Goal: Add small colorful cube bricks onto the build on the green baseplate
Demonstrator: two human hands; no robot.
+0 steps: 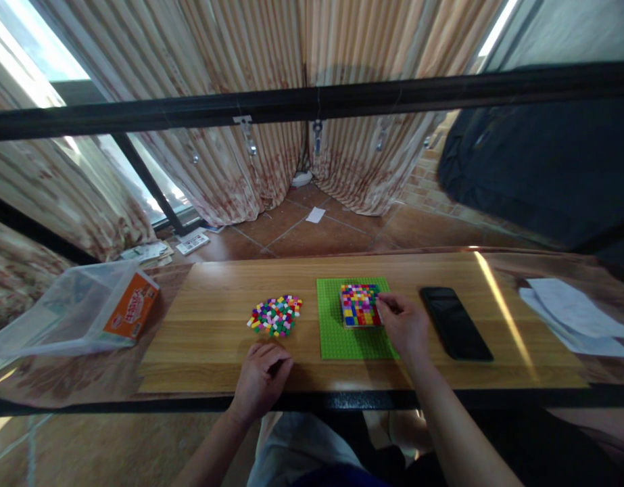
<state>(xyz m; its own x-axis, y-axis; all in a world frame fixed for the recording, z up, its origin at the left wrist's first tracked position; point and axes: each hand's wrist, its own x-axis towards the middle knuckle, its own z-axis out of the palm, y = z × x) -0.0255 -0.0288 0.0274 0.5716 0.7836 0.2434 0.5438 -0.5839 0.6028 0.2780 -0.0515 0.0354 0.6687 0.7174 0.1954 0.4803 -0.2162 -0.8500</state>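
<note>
A green studded baseplate (334, 341) lies on the wooden board, bearing a block built of many small coloured bricks (359, 304). My right hand (405, 325) is at the block's right side, thumb and forefinger pinched together at its edge; whatever sits between the fingertips is too small to make out. Left of the baseplate, loose coloured bricks (276, 315) form a flat pile. Just below that pile my left hand (264, 375) rests at the board's front, fingers curled in, their tips partly hidden.
Right of the baseplate lies a black phone (456, 323). White papers (580, 314) are at the far right, and a clear plastic bin (93, 304) with an orange label stands at the far left. A dark metal bar (312, 101) crosses beyond the wooden board (215, 365).
</note>
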